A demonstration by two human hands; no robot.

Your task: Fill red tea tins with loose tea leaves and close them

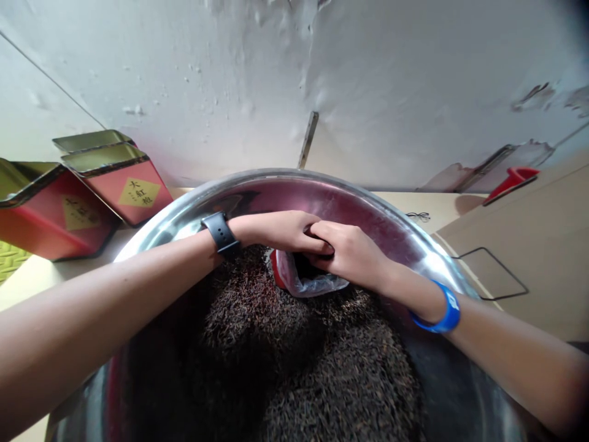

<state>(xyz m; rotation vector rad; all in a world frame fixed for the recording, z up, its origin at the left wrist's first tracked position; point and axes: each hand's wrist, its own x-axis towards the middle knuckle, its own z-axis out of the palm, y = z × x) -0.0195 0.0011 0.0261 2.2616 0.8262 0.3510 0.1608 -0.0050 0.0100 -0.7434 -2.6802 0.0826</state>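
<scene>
A big steel bowl (pixel 391 212) holds a heap of dark loose tea leaves (pixel 299 362). Both my hands meet at the far side of the heap over a red tin lined with a clear plastic bag (pixel 313 283), half sunk in the leaves. My left hand (pixel 283 230), with a black watch on its wrist, has its fingers curled shut on the bag's rim. My right hand (pixel 352 252), a blue band on its wrist, is closed on the same rim from the other side. The tin's inside looks dark with leaves.
Two red square tea tins (pixel 133 190) (pixel 55 215) with open gold-edged tops stand at the left on a tan tabletop (pixel 460 205). A white peeling wall (pixel 294 80) rises right behind. A red object (pixel 513 180) leans at the far right beside cardboard.
</scene>
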